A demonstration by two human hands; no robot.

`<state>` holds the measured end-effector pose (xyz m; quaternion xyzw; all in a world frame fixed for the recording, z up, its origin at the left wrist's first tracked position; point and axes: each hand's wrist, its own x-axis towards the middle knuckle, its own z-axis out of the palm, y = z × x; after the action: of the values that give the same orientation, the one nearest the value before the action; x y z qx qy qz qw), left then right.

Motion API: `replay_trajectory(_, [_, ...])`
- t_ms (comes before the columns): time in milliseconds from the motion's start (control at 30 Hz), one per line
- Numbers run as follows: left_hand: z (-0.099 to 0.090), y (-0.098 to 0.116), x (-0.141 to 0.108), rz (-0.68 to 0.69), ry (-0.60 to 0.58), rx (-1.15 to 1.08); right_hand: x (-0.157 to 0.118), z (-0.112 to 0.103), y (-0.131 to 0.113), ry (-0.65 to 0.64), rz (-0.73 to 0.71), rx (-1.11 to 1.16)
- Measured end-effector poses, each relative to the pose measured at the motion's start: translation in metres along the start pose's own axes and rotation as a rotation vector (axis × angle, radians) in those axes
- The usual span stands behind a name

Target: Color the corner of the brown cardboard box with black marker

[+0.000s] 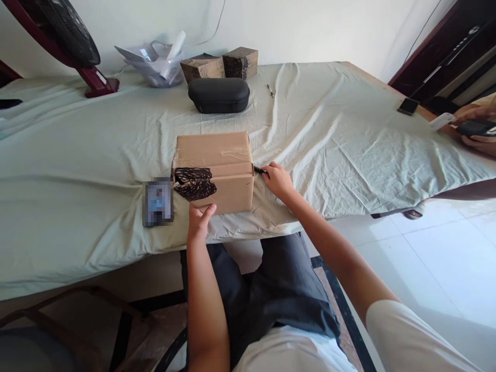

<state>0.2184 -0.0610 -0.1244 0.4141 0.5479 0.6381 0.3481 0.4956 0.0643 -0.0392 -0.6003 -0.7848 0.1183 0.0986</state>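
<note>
A brown cardboard box point(232, 187) lies near the table's front edge, with dense black scribble over its left front part. My left hand point(200, 217) is closed on the box's lower front edge, the thumb on the face and the other fingers hidden. At the right end of the box, my right hand point(278, 181) grips a slim black tool point(259, 169). The tool's tip meets the box's right side by the seam; whether it is a pen or a knife I cannot tell. Left of the box lies a pixelated phone-like rectangle point(158, 202).
Behind the box sit a black zip case point(219, 95), two small cartons point(241, 62), a plastic basket point(153, 70) and a fan point(91, 72). A pen point(270, 90) and a phone point(408, 106) lie on the cloth point(329, 150). Another person's hands point(478, 142) hold a dark object at far right.
</note>
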Motion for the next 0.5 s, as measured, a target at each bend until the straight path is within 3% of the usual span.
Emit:
replay_trajectory(333, [0.001, -0.007, 0.002, 0.017, 0.022, 0.036, 0.022, 0.011, -0.018, 0.029, 0.015, -0.009])
replay_trajectory(500, [-0.017, 0.018, 0.005, 0.054, 0.045, 0.144, 0.024, 0.023, -0.018, 0.058, 0.006, -0.035])
